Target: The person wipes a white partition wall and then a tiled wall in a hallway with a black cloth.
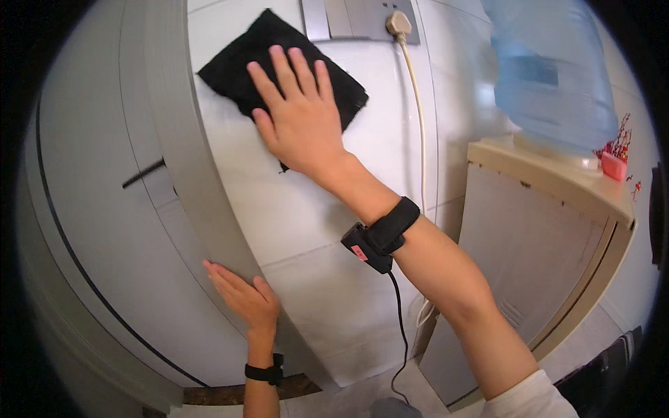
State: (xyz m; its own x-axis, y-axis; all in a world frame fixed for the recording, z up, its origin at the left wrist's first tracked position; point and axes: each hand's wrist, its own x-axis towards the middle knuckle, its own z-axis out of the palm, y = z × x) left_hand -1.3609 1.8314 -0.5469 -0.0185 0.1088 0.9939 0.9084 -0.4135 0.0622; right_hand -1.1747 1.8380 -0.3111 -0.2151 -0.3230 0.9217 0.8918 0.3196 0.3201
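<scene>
A black cloth (pixel 235 78) lies spread against the white wall tiles (pixel 292 219), just below a metal switch and socket plate (pixel 355 21). My right hand (pixel 306 117) presses flat on it with the fingers apart; the cloth is not gripped. Lower left, my left hand (pixel 248 303) rests against the grey door frame (pixel 209 172), palm towards it, fingers together and extended, holding nothing. Each wrist wears a black strap; the right one carries a small black device (pixel 368 248) with a cable.
A beige plug (pixel 399 25) with a hanging cord sits in the socket. To the right stands a water dispenser (pixel 512 235) with a blue bottle (pixel 554 78) and a small pink pot (pixel 613 166) on top. A grey door (pixel 99 157) with a black handle (pixel 143 173) is at left.
</scene>
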